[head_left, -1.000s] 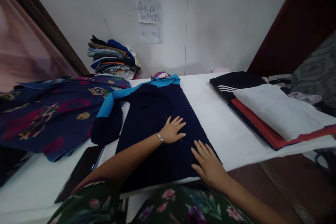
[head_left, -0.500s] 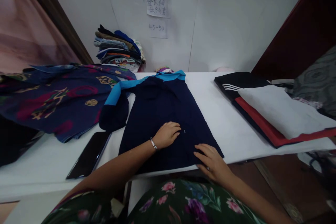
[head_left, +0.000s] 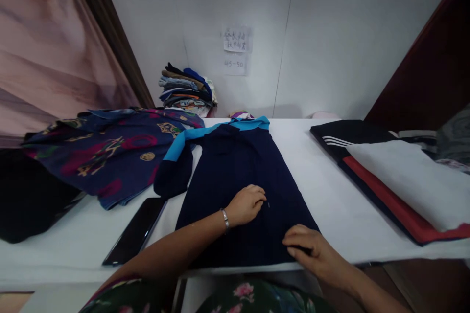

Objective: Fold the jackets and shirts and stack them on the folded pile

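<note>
A navy jacket (head_left: pixel 235 171) with light-blue shoulder panels lies flat on the white table, one sleeve bent down at its left side. My left hand (head_left: pixel 246 207), with a silver bracelet at the wrist, rests on the lower middle of the jacket, its fingers side by side and slightly bent on the cloth. Near the jacket's lower right corner, the thumb and fingers of my right hand (head_left: pixel 312 252) are drawn close together on the fabric. Whatever cloth lies between those fingertips is mostly hidden.
Left of the jacket lie a patterned purple shirt (head_left: pixel 121 151), a black garment (head_left: pixel 29 200) and a dark phone (head_left: pixel 135 230). Folded clothes (head_left: pixel 187 90) are piled at the back. On the right, a white cloth (head_left: pixel 404 176) covers red and black garments (head_left: pixel 348 132). The table's front edge (head_left: pixel 253 269) is close.
The view has tilted up, so everything sits lower in the picture. My right hand's fingers, spread before, have bent and drawn together at the jacket's corner. My left hand stays on the cloth.
</note>
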{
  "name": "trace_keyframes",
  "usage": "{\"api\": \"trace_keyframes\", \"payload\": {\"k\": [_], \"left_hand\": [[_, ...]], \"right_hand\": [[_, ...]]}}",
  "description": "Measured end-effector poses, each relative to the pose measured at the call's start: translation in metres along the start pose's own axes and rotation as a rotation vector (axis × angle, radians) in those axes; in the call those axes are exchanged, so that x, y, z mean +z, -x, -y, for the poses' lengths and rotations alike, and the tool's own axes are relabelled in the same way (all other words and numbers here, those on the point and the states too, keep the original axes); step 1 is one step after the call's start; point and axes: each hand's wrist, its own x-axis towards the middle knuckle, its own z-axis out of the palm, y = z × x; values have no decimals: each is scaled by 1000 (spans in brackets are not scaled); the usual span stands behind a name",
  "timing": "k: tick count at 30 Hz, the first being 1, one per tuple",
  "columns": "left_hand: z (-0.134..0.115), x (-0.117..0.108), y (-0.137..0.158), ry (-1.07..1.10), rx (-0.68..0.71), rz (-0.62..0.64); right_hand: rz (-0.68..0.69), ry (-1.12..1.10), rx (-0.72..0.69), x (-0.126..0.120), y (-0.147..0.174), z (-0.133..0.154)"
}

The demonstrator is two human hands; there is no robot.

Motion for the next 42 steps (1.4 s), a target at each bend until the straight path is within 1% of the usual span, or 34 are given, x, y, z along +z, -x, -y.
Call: {"api": "trace_keyframes", "payload": {"k": [2, 4, 6, 8, 11, 14, 17, 20, 22, 24, 25, 28, 30, 33, 39, 42], "left_hand": [[-3, -2, -14, -3, 20, 10], [-4, -2, -29, -39, 9, 26], [0, 1, -41, -106, -25, 55], [5, 7, -46, -179, -48, 87], [14, 15, -41, -220, -44, 81], [23, 11, -33, -139, -57, 58], [44, -10, -31, -72, -185, -8], [80, -40, -36, -148, -379, -115], [107, -58, -39, -255, -517, -167], [131, -71, -42, -354, -637, -193], [141, -75, -44, -384, -685, -198], [164, -79, -49, -328, -827, -235], [175, -78, -52, -250, -911, -275], [188, -81, -56, -174, -1000, -328], [217, -99, -56, 1, -1258, -510], [224, -107, -60, 65, -1310, -570]], "right_hand": [[-117, 16, -30, -7, -15, -9], [-229, 95, -47, -13, -36, -22], [-305, 187, -54, -18, -61, -37], [-348, 255, -63, -22, -87, -52], [-365, 324, -85, -24, -125, -72], [-357, 399, -53, -25, -161, -88], [-321, 465, 51, -23, -192, -103], [-221, 524, 204, -16, -213, -118], [-105, 555, 293, -9, -220, -128], [-12, 578, 332, -2, -220, -135], [10, 588, 338, 1, -220, -138], [13, 604, 336, 5, -217, -141], [11, 601, 333, 4, -215, -140], [3, 583, 330, 4, -215, -140], [-23, 566, 313, 6, -215, -143], [-33, 550, 308, 6, -216, -144]]}}
